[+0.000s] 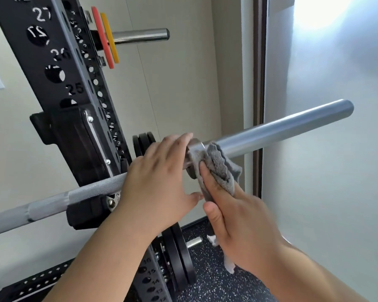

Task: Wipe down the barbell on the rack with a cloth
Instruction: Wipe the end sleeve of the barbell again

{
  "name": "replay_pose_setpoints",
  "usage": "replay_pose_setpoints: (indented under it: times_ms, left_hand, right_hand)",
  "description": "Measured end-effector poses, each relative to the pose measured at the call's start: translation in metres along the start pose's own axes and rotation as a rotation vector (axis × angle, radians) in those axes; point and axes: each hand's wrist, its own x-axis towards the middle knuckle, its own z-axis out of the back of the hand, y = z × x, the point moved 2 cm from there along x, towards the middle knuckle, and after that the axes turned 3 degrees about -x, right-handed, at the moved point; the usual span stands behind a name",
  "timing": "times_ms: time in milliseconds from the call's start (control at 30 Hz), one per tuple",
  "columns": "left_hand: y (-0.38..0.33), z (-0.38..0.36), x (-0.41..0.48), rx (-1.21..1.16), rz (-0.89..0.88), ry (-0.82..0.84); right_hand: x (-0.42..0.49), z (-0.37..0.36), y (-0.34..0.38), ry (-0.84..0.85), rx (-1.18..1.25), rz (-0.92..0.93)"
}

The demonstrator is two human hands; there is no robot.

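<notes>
The cloth (218, 168) at the right hand (234, 214) is showing plain grey, the barbell (282, 128) silver-grey, cross-hatched beyond the left hand (159, 177). Above both, a red plate (102, 38) and a yellow plate (110, 38) are standing out against the black, white-numbered rack (18, 18).

Barbell (282, 129) seated in the black rack (59, 68), sleeve projecting right. Left hand (159, 171) rests over the shaft beside the collar, fingers extended. Right hand (234, 216) holds a grey cloth (218, 168) against the collar, where the sleeve begins. Red plate (102, 38) and yellow plate (110, 38) on a peg above.
</notes>
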Motion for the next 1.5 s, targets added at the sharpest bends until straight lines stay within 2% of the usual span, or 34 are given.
replay_pose_setpoints:
  times_ms: [200,367,433,600,833,1000,1167,1233,1367,1500]
  left_hand:
    - [0.004,0.005,-0.001,-0.078,-0.029,-0.005]
    - [0.000,0.004,0.002,-0.045,0.038,0.070]
    - [-0.001,0.006,-0.002,-0.102,0.001,0.039]
    - [0.001,0.008,-0.002,-0.094,-0.012,-0.016]
    - [0.000,0.005,0.004,-0.051,0.040,0.056]
    - [0.004,0.007,-0.006,-0.092,-0.030,-0.035]
    - [0.003,0.002,0.001,0.006,0.006,0.026]
    - [0.003,-0.002,0.001,0.066,0.002,0.018]
    - [0.005,0.001,-0.005,-0.053,0.012,-0.013]
    - [0.004,0.004,-0.004,-0.032,-0.017,0.010]
  right_hand:
    - [0.026,0.009,0.001,-0.058,-0.024,-0.019]
    - [0.001,0.000,0.000,0.020,-0.003,-0.001]
    - [-0.003,-0.001,-0.002,0.053,-0.028,0.014]
    - [0.038,0.016,-0.001,-0.033,-0.061,0.002]
    - [-0.004,0.003,-0.003,0.051,-0.091,0.026]
    - [0.038,0.011,0.000,-0.035,0.015,-0.010]
    - [0.000,-0.002,0.000,0.055,0.033,0.032]
    - [0.008,-0.001,-0.004,0.025,0.016,0.037]
    - [0.047,0.009,-0.002,-0.064,0.070,0.004]
    - [0.011,0.001,0.001,0.000,0.079,0.042]
